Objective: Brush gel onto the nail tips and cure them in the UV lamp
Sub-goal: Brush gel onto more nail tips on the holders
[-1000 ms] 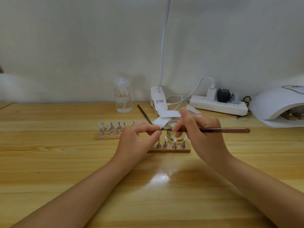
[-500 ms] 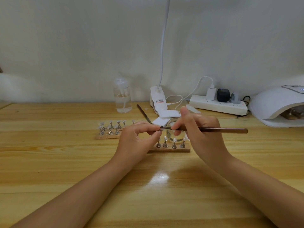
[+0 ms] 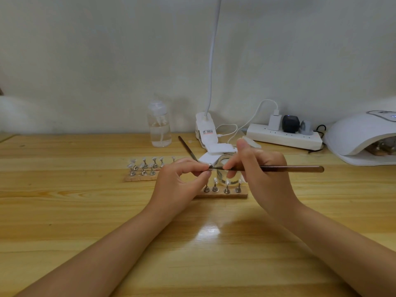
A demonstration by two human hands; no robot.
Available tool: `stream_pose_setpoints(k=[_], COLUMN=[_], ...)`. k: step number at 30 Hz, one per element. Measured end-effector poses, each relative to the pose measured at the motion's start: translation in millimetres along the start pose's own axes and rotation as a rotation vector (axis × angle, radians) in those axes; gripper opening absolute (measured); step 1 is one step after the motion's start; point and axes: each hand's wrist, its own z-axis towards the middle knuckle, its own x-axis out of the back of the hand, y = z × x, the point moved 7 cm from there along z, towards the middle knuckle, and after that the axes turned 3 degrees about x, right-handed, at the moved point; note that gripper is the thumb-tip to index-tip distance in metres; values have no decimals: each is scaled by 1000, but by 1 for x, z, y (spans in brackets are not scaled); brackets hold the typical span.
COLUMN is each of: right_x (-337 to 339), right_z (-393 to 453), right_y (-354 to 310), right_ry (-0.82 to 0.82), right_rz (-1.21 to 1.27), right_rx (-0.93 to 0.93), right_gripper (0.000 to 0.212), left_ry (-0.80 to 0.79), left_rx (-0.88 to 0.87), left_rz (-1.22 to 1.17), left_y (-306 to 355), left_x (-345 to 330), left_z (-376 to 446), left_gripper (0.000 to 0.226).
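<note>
Brush barely shifted since a second ago; we pinch it in right hand, left hand fingers clamped on nail tip above worktop. Coating continues.

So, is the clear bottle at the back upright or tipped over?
Upright. The clear bottle stands on its base on the table, cap on top.

UV lamp cropped, pinched nail tip indistinct
</note>
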Motion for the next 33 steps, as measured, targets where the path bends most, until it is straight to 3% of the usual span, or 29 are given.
stream_pose_setpoints(k=[3,10,17,24,33], right_x=[4,-1,2,3,5], right_z=[0,2,0,2,-1], right_y=[2,-3,2,0,4], right_ry=[32,-12,33,45,60], right_rz=[32,-83,37,1,78], right_rx=[-21,48,-33,-12,-80], right_gripper=[48,35,50,38,54], left_ry=[4,0,13,7,5], left_rx=[2,9,31,37,37], left_rz=[-1,6,-12,-24,-39], left_y=[0,0,0,0,-1], left_x=[1,0,2,2,2], left_z=[0,0,0,0,0], left_gripper=[21,15,15,13,13])
